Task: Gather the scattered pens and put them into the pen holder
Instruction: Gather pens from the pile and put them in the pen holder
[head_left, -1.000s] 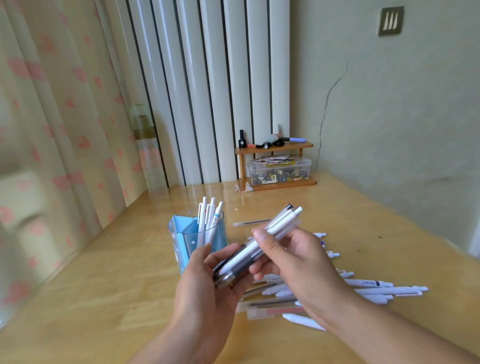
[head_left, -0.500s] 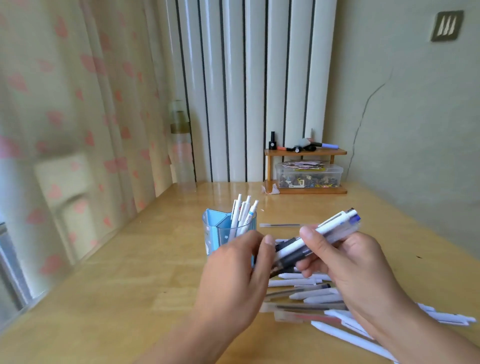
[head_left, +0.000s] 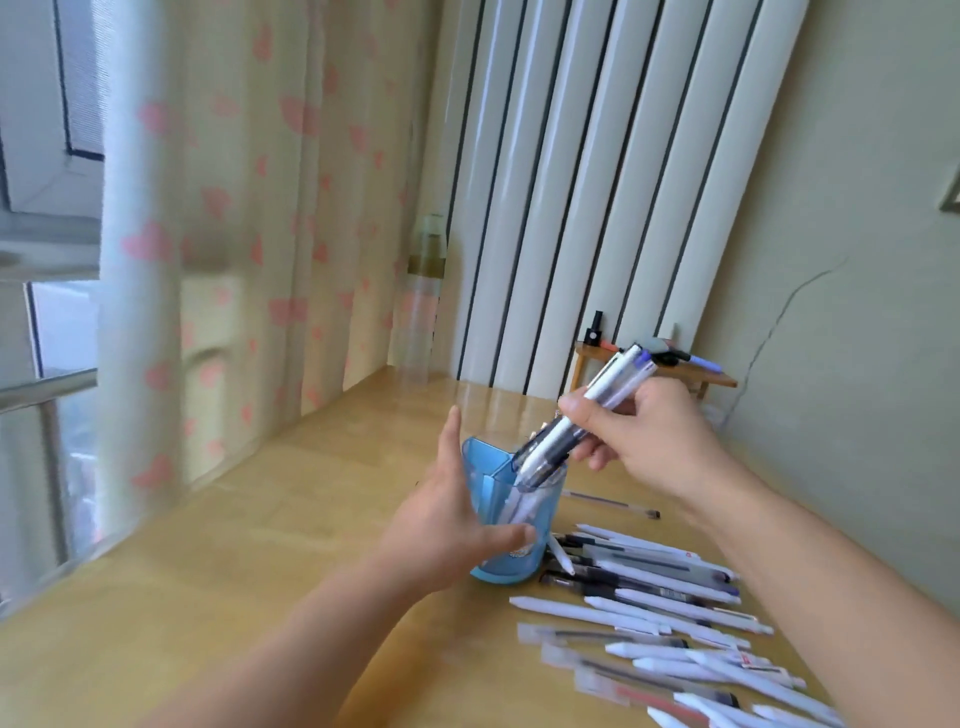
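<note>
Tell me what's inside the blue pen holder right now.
The blue pen holder holds a few white pens, seen blurrily through its wall. The tips of the bundle of pens in the right hand enter its mouth. The left hand covers its near side.

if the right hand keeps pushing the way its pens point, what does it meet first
Most likely the white pens already standing in the translucent blue plastic pen holder: the right hand's bundle of pens has its lower tips at the rim.

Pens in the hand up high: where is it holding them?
The right hand grips a bunch of pens around their middle, tips dipping into the holder. The left hand steadies the holder's side.
</note>
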